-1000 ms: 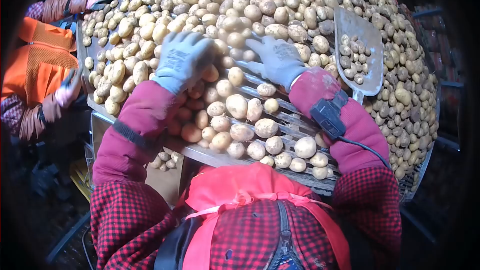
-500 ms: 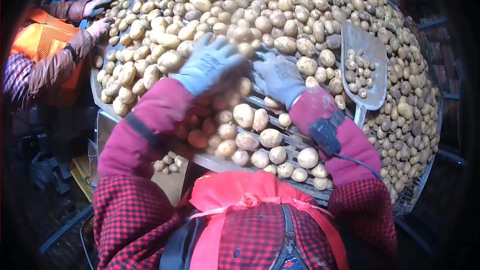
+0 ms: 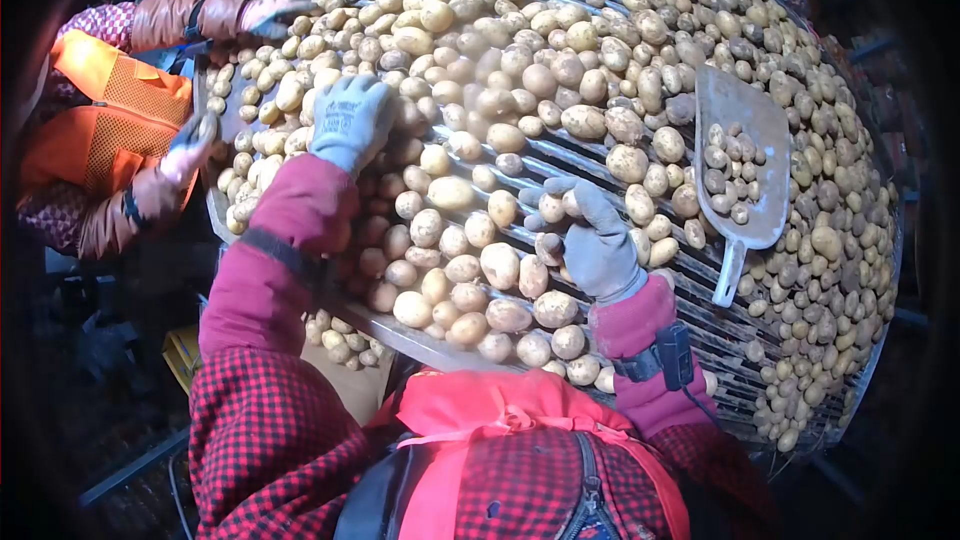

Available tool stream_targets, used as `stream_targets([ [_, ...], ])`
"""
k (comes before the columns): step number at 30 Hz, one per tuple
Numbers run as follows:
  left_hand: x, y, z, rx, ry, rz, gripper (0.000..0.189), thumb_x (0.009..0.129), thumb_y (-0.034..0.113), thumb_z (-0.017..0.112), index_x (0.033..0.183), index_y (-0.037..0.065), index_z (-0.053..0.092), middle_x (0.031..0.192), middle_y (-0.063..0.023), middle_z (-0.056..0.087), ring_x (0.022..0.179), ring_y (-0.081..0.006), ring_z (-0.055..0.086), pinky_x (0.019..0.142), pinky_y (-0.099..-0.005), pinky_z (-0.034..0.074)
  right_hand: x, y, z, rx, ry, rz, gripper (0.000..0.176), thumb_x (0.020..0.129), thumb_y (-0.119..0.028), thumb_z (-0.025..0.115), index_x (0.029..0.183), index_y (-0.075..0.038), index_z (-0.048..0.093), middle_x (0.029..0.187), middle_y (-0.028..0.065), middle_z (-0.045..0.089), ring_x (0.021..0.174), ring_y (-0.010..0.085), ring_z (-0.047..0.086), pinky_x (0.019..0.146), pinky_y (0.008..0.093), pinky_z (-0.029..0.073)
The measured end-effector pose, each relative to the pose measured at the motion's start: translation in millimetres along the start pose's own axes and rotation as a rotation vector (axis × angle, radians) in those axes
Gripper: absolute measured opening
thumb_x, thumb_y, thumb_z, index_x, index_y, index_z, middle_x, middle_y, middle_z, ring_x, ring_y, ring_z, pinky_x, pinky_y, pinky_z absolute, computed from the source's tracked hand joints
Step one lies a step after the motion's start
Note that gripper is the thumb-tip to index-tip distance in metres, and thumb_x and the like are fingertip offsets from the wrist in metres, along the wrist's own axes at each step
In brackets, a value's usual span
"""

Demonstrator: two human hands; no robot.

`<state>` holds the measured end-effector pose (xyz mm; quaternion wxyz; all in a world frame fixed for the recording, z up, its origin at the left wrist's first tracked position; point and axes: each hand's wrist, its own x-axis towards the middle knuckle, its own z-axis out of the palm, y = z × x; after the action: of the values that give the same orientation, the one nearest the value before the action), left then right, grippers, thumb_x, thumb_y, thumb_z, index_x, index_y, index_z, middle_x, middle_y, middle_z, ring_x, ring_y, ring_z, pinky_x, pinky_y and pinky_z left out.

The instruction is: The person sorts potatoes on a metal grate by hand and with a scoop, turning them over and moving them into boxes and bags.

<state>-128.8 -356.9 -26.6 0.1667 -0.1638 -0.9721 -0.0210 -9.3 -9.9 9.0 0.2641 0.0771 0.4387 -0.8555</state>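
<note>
My left hand (image 3: 350, 125), in a grey glove with print on its back, is over the potatoes at the left of the slatted table. Its fingers bend down away from me, and what lies under them is hidden. My right hand (image 3: 598, 240), also gloved, is closed with curled fingers around a small potato (image 3: 551, 208). Between the hands, loose potatoes (image 3: 450, 192) of mixed sizes lie on the metal slats (image 3: 590, 165). Some at the left are in my arm's shadow.
A metal scoop (image 3: 770, 175) with small potatoes in it lies at the right, on the heap. A co-worker in an orange vest (image 3: 130, 120) reaches in from the left with gloved hands. Below the table edge, a cardboard box (image 3: 355, 385) holds small potatoes.
My hands have moved apart: the left to the left, the right down and nearer to me. More slats show between them. One of the co-worker's hands has reached further over the table.
</note>
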Motion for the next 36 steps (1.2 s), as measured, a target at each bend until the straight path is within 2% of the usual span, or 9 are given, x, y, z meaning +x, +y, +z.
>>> stream_targets([
  [6,24,-41,-5,0.116,-0.065,-0.094,0.022,0.089,0.029,0.065,0.109,0.022,0.067,0.116,-0.0041,0.066,0.115,-0.0284,0.061,0.095,-0.0473,0.046,8,4,-7,0.28,-0.036,0.046,0.056,0.105,-0.057,0.044,0.125,-0.007,0.058,0.131,0.0113,0.062,0.106,0.0245,0.066,0.064,0.0295,0.05],
  [9,37,-65,5,0.355,-0.201,-0.363,0.024,0.089,0.028,0.063,0.113,0.023,0.067,0.122,-0.0049,0.065,0.116,-0.0282,0.06,0.094,-0.0472,0.046,10,2,-14,0.256,-0.007,0.054,0.058,0.105,-0.058,0.043,0.127,-0.006,0.057,0.128,0.0113,0.063,0.101,0.0244,0.066,0.064,0.0295,0.05],
  [13,39,-14,2,0.059,0.125,-0.112,0.03,0.086,0.03,0.068,0.115,0.021,0.065,0.12,-0.0094,0.063,0.114,-0.0306,0.06,0.094,-0.0489,0.044,9,-2,-13,0.111,0.036,0.041,0.065,0.105,-0.06,0.042,0.125,0.001,0.055,0.123,0.0133,0.063,0.092,0.0185,0.063,0.062,0.0232,0.05],
  [18,85,51,12,0.002,-0.028,0.292,0.066,0.081,0.032,0.072,0.143,0.029,0.05,0.148,-0.009,0.046,0.138,-0.0304,0.041,0.107,-0.0586,0.033,11,-2,0,0.111,0.159,0.061,0.07,0.103,-0.063,0.043,0.115,0.004,0.061,0.089,0.0122,0.064,0.064,0.0094,0.049,0.058,0.0231,0.046],
  [21,135,75,-11,-0.115,-0.266,0.107,0.042,0.082,0.03,0.07,0.124,0.035,0.066,0.143,-0.0016,0.051,0.137,-0.0267,0.042,0.108,-0.0592,0.03,12,3,-21,0.152,-0.044,0.071,0.041,0.108,-0.038,0.045,0.123,-0.003,0.061,0.123,0.0094,0.064,0.102,0.0209,0.066,0.076,0.0295,0.056],
  [27,170,47,33,-0.031,-0.162,-0.056,0.034,0.093,0.036,0.064,0.125,0.027,0.064,0.135,-0.0032,0.06,0.131,-0.0276,0.051,0.101,-0.0562,0.039,7,5,-33,0.059,-0.072,-0.036,0.03,0.104,-0.025,0.054,0.124,-0.003,0.055,0.127,0.0138,0.061,0.106,0.0234,0.065,0.082,0.0348,0.058],
  [30,161,18,54,-0.075,0.01,0.112,0.032,0.097,0.032,0.059,0.126,0.021,0.065,0.128,-0.0068,0.063,0.124,-0.0324,0.055,0.096,-0.0506,0.046,8,0,-37,0.076,-0.061,-0.028,0.031,0.104,-0.024,0.053,0.124,-0.001,0.055,0.128,0.0145,0.06,0.106,0.0237,0.065,0.082,0.0353,0.059],
  [33,150,22,34,-0.056,-0.145,0.139,0.035,0.095,0.03,0.063,0.129,0.02,0.064,0.135,-0.0139,0.059,0.121,-0.037,0.057,0.098,-0.0505,0.048,8,-2,-32,-0.106,-0.037,-0.068,0.032,0.105,-0.022,0.051,0.125,0.002,0.054,0.128,0.0153,0.061,0.105,0.0247,0.066,0.081,0.0357,0.059],
  [36,126,-5,33,-0.164,-0.054,0.222,0.04,0.089,0.028,0.069,0.128,0.028,0.062,0.141,-0.0158,0.052,0.13,-0.0397,0.049,0.097,-0.0558,0.048,10,4,-34,-0.214,-0.036,-0.16,0.029,0.106,-0.018,0.047,0.126,0.002,0.054,0.127,0.0154,0.061,0.104,0.0255,0.067,0.081,0.0356,0.06],
])
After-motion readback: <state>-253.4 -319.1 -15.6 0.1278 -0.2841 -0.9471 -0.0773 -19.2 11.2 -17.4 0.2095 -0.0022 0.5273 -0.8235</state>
